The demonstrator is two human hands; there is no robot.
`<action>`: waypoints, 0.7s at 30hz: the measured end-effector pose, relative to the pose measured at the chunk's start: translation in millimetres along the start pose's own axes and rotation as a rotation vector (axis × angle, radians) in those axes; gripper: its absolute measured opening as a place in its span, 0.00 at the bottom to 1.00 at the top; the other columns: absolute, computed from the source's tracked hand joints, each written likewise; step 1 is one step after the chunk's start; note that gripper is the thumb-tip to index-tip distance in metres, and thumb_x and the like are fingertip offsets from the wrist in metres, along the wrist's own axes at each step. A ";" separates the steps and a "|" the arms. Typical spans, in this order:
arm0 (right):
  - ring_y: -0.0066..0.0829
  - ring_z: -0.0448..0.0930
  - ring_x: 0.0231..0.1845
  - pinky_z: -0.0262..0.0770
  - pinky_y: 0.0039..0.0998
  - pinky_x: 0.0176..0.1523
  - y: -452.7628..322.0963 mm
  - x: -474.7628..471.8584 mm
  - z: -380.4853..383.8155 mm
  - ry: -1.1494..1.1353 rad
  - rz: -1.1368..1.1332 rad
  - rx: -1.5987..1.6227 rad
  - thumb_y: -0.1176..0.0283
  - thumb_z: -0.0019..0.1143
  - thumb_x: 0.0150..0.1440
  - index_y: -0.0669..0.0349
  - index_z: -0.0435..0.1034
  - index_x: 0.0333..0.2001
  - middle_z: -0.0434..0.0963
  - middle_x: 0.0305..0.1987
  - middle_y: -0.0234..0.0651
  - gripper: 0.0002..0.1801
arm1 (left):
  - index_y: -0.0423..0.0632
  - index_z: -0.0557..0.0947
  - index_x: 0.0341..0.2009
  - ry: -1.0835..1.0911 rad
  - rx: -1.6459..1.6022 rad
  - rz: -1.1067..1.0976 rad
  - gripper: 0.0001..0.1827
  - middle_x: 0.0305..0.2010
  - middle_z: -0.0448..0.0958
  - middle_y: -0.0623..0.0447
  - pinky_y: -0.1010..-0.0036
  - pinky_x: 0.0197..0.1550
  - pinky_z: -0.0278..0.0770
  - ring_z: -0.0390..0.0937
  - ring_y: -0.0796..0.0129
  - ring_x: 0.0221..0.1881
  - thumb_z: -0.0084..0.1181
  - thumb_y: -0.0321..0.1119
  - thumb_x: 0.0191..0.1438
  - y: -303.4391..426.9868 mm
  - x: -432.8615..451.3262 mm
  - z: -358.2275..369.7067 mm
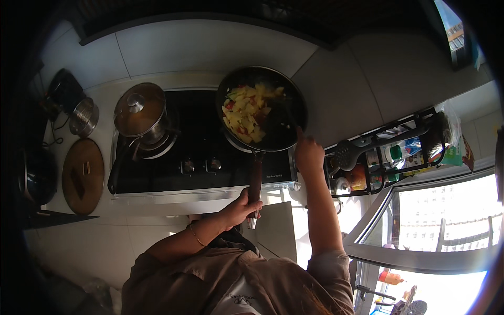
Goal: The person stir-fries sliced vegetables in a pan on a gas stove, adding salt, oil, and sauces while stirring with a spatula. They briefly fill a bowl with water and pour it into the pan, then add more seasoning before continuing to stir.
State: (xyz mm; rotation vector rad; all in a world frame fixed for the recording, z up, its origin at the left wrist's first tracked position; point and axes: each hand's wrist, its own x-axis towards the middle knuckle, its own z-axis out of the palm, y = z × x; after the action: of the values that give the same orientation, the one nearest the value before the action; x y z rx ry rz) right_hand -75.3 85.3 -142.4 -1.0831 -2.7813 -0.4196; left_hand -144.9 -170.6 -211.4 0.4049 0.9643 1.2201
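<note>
A dark frying pan [275,138] sits over the right burner of a black gas hob. Sliced pale yellow vegetable pieces with bits of red [246,112] fill its left side. My left hand [245,209] is closed around the pan's brown handle [256,179], near the metal end. At the pan's right rim, my right hand [310,152] grips a dark cooking utensil [290,115] that reaches into the pan. The utensil's head is hard to make out against the dark pan.
A saucepan with a glass lid [136,103] stands on the left burner, its handle toward me. Left of the hob lie a round glass lid [82,177] and a metal strainer or bowl [84,117]. A black rack [368,177] with bottles and a slotted utensil [347,154] stands right, beside an open window [370,256].
</note>
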 end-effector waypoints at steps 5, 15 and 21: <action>0.51 0.82 0.32 0.79 0.47 0.34 -3.8 23.1 23.7 -0.083 0.041 0.251 0.74 0.44 0.55 0.52 0.67 0.59 0.79 0.30 0.49 0.25 | 0.49 0.58 0.59 0.011 0.028 -0.007 0.24 0.42 0.71 0.53 0.70 0.44 0.74 0.74 0.69 0.39 0.52 0.36 0.63 4.8 -1.7 3.6; 0.43 0.81 0.22 0.77 0.37 0.26 27.0 -59.7 -134.6 -0.166 -0.171 0.098 0.72 0.44 0.57 0.45 0.72 0.54 0.79 0.23 0.41 0.21 | 0.49 0.59 0.55 0.036 0.040 0.028 0.21 0.41 0.70 0.53 0.72 0.42 0.75 0.74 0.71 0.38 0.51 0.39 0.64 -0.3 -2.2 -0.7; 0.42 0.81 0.26 0.78 0.37 0.27 19.5 -44.7 -63.2 -0.098 -0.252 0.026 0.73 0.44 0.58 0.44 0.72 0.53 0.80 0.29 0.42 0.20 | 0.48 0.59 0.56 0.020 0.051 0.075 0.22 0.41 0.70 0.54 0.72 0.43 0.75 0.74 0.70 0.38 0.52 0.38 0.64 -3.0 2.7 2.4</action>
State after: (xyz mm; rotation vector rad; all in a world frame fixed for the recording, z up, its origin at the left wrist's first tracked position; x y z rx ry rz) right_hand -28.0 51.2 -87.8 -0.7695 -3.0129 -0.3635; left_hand -141.1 -168.5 -213.3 0.4740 1.0065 1.2711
